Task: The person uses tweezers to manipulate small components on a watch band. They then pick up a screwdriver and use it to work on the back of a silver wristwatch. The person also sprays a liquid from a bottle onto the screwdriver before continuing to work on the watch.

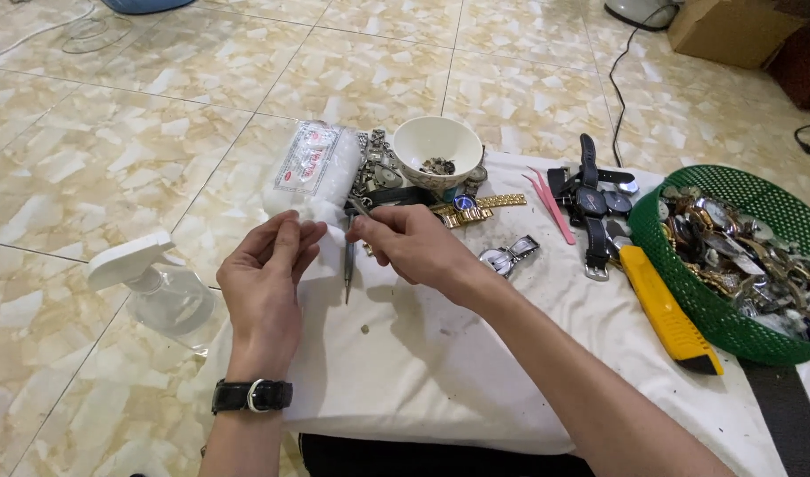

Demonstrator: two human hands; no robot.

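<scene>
Work surface: white cloth (476, 371) over a low pad on a tiled floor (140, 115); the near edge curves down toward the wearer, the left edge drops off beside the left hand.
Left hand: left hand (265, 278), back up, fingers curled inward at the cloth's left edge; a black-strapped wristwatch (251, 395) is on the wrist. Cannot tell whether anything sits inside the curled fingers.
Right hand: right hand (414, 246) pinched shut on the top of a slim metal tool (348, 265).
Tool position: between the two hands, upper left part of the cloth.
Tool axis: long axis runs near to far in the picture; held end away from the wearer, free tip pointing back toward the wearer and down at the cloth.
Open room: bare cloth in front of both hands, with only a few small specks on it.
Far side: white bowl (438, 151) holding small parts, a plastic-wrapped white packet (312, 172), a gold link bracelet (476, 210), all close beyond the hands.
Right side: pink tweezers (548, 201), black-strapped watches (590, 199), a yellow utility knife (666, 309), then a green basket (688, 283) of watches at the cloth's right edge.
Left side: clear spray bottle (158, 283) lying on the floor, just off the cloth.
</scene>
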